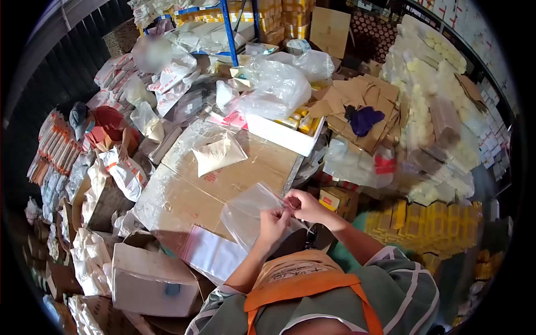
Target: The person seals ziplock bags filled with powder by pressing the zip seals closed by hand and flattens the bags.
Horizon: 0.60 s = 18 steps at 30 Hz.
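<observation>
Bag point(243, 211) of clear plastic over near edge of cardboard point(181, 192), left hand point(273, 225) and right hand point(307, 206) both apparently pinching its rim, flat bags point(215, 252) just beside, powder-filled bag point(219, 155) beyond.

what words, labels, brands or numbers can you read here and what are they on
None can be quoted with certainty:
orange apron: dark characters across the front, too blurred and skewed to read
cardboard sheet: faint red print, unreadable
white sack at left: orange-red print, too small
small yellow-and-brown carton: marking too small
clear bag in the hands: no lettering I can make out
</observation>
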Available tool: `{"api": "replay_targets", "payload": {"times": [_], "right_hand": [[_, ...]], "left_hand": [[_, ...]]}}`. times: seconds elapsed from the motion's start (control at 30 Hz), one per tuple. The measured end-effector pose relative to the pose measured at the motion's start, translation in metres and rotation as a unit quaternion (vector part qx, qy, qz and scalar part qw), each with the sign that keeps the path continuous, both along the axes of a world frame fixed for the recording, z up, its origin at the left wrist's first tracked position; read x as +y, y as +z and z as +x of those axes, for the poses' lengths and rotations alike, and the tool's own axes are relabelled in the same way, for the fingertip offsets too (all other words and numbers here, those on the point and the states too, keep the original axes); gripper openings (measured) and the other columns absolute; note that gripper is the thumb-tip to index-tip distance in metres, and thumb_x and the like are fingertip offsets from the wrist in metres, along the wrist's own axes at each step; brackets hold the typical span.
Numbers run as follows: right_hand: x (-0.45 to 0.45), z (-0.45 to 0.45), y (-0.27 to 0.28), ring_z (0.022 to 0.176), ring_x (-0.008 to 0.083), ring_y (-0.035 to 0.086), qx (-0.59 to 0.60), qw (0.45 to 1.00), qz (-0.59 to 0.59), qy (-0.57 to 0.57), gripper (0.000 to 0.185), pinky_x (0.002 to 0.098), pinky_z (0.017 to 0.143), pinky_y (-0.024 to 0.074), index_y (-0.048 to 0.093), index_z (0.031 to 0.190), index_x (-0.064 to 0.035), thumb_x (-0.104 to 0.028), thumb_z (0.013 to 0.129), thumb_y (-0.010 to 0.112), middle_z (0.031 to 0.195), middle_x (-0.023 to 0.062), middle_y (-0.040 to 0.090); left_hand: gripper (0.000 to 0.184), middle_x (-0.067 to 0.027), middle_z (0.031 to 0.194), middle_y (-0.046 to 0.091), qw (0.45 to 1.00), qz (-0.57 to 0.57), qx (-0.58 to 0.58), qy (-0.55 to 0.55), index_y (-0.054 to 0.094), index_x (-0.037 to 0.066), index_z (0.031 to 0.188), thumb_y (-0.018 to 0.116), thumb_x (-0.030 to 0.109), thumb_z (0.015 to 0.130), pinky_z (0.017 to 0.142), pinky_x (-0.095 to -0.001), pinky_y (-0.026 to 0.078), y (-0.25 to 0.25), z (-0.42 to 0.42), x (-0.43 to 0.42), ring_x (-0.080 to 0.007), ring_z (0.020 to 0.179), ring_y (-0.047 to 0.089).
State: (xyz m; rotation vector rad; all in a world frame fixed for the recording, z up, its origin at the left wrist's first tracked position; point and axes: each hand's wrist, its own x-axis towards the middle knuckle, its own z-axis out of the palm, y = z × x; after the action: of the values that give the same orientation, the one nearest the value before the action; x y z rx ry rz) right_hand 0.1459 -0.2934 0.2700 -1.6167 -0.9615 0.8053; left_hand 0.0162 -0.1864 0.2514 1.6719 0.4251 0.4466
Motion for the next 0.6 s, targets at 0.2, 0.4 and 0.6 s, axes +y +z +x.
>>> {"api": "replay_targets", "payload": {"times": [0.2, 0.4, 0.6], "right_hand": [[-0.01, 0.011, -0.057, 0.075, 0.0261, 0.066, -0.203, 0.978, -0.025, -0.044, 0.023, 0.0352, 0.067, 0.0514, 0.072, 0.096, -0.003, 0.003, 0.076, 0.062, 0.081, 0.0154, 0.066], [0.014, 0.036, -0.018, 0.081, 0.0326, 0.064, -0.303, 0.95, -0.021, -0.071, 0.024, 0.0409, 0.07, 0.0508, 0.074, 0.082, -0.0112, 0.003, 0.07, 0.059, 0.08, 0.0118, 0.066], [0.034, 0.095, -0.028, 0.084, 0.0311, 0.06, -0.305, 0.952, 0.004, -0.037, 0.012, 0.0438, 0.076, 0.0413, 0.067, 0.071, -0.011, -0.002, 0.068, 0.06, 0.078, 0.0082, 0.062]], "left_hand": [[0.03, -0.0117, 0.073, 0.062, 0.982, -0.007, 0.167, 0.09, 0.062, -0.001, 0.104, 0.068, 0.013, 0.079, 0.063, -0.0386, 0.053, -0.038, 0.024, -0.021, -0.0251, 0.071, 0.066], [0.087, -0.0259, 0.147, 0.032, 0.892, 0.314, 0.1, 0.309, 0.036, 0.006, 0.146, 0.076, 0.02, 0.07, 0.113, -0.0463, 0.028, 0.002, 0.054, -0.006, -0.0431, 0.137, 0.031], [0.037, -0.0176, 0.104, 0.069, 0.879, 0.359, 0.275, 0.153, 0.064, 0.012, 0.112, 0.065, 0.016, 0.076, 0.099, -0.0494, 0.041, 0.003, 0.085, 0.006, -0.0322, 0.101, 0.065]]}}
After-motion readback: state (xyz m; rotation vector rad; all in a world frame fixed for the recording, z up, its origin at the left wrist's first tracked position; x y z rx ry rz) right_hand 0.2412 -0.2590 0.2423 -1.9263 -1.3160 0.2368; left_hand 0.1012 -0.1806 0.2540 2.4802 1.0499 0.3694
